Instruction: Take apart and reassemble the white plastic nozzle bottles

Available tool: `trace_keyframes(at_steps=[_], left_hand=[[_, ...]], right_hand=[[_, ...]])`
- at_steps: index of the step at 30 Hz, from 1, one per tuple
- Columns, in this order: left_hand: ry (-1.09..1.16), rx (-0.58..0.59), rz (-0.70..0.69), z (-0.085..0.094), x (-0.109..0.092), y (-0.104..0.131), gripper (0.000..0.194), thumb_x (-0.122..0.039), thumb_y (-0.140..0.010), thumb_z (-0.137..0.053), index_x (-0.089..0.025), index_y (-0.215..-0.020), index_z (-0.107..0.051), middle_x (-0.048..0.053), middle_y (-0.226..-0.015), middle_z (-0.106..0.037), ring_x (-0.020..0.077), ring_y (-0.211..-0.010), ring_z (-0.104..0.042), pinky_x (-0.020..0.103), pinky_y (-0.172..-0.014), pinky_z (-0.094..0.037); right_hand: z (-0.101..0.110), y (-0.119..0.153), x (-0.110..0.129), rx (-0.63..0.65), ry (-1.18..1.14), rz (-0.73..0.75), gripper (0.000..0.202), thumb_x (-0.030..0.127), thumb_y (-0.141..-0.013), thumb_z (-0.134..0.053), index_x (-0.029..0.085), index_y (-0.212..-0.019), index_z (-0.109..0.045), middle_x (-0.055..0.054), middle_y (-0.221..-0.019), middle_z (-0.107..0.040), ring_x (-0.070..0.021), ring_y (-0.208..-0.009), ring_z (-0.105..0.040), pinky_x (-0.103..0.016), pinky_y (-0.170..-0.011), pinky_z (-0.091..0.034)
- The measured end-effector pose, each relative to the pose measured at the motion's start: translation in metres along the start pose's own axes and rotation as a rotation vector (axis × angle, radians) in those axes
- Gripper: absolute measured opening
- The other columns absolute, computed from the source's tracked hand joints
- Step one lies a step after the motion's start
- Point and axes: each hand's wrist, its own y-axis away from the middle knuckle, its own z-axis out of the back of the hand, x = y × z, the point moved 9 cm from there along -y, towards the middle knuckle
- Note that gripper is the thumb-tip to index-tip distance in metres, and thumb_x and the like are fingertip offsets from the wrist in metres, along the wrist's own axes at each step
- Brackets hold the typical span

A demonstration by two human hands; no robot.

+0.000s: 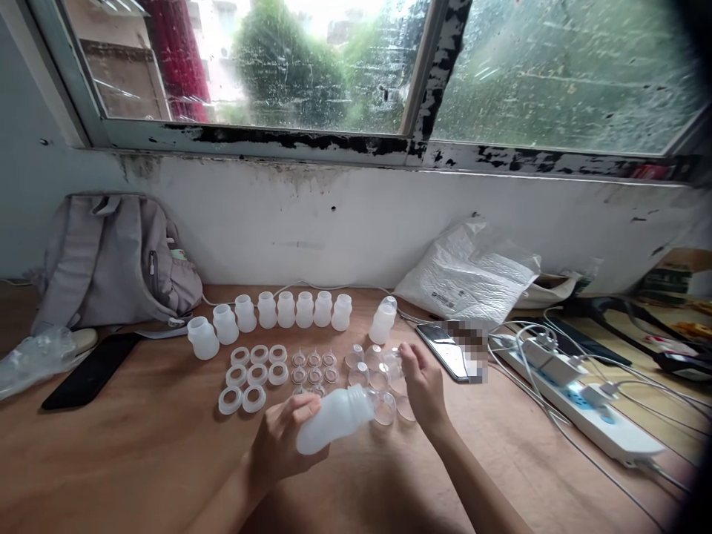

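My left hand (292, 437) is wrapped round a frosted baby bottle (334, 421), tilted with its neck up to the right. A translucent ribbed collar shows at that neck; the tip blends with clear pieces behind it. My right hand (423, 378) has its fingers pinched at a clear domed cap (394, 359), partly hidden by the fingertips. Around it stand several more clear caps (356, 357). Left of these lie rows of silicone nipples (314, 360) and white collar rings (259, 354). A capped bottle (383, 320) stands behind my right hand.
Several open frosted bottles (285, 309) stand in a row at the back. A grey backpack (111, 259) and black pouch (92, 371) are at left. To the right are a phone (445, 348), a plastic bag (472, 274) and a power strip (612, 426) with cables.
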Motion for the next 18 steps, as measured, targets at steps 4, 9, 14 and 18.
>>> trace_keyframes(at_steps=[4, 9, 14, 18], left_hand=[[0.046, -0.155, 0.258, 0.009, 0.028, 0.006, 0.052, -0.022, -0.064, -0.065, -0.018, -0.108, -0.039, 0.009, -0.095, -0.059, 0.0189, -0.085, -0.06, 0.028, -0.067, -0.051], [-0.025, -0.243, 0.548, 0.019, 0.055, 0.019, 0.048, -0.028, -0.064, -0.065, -0.018, -0.105, -0.042, 0.01, -0.099, -0.056, 0.0215, -0.086, -0.058, 0.034, -0.068, -0.051], [-0.006, -0.188, 0.493, 0.014, 0.052, 0.016, 0.046, -0.028, -0.066, -0.063, -0.018, -0.106, -0.042, 0.01, -0.098, -0.057, 0.0218, -0.087, -0.058, 0.034, -0.07, -0.051], [-0.027, -0.159, 0.403, 0.011, 0.043, 0.012, 0.046, -0.026, -0.065, -0.065, -0.016, -0.105, -0.043, 0.01, -0.098, -0.058, 0.021, -0.086, -0.059, 0.032, -0.07, -0.051]], right_hand=[[-0.028, 0.009, 0.018, 0.241, 0.252, 0.205, 0.025, 0.041, -0.082, -0.041, 0.02, -0.084, -0.055, 0.0, -0.063, -0.056, -0.0142, -0.056, -0.05, -0.023, -0.051, -0.035], [-0.06, 0.034, 0.025, 0.601, 0.438, 0.401, 0.018, 0.032, -0.079, -0.048, 0.023, -0.093, -0.054, -0.005, -0.089, -0.06, -0.0206, -0.083, -0.052, -0.032, -0.072, -0.038], [-0.067, 0.044, 0.009, 0.683, 0.631, 0.411, 0.016, 0.029, -0.073, -0.057, 0.024, -0.087, -0.054, -0.004, -0.092, -0.056, -0.0227, -0.089, -0.048, -0.037, -0.077, -0.033], [-0.062, 0.037, 0.002, 0.658, 0.646, 0.357, 0.027, 0.026, -0.068, -0.062, 0.026, -0.093, -0.054, -0.005, -0.099, -0.051, -0.0239, -0.092, -0.046, -0.041, -0.08, -0.032]])
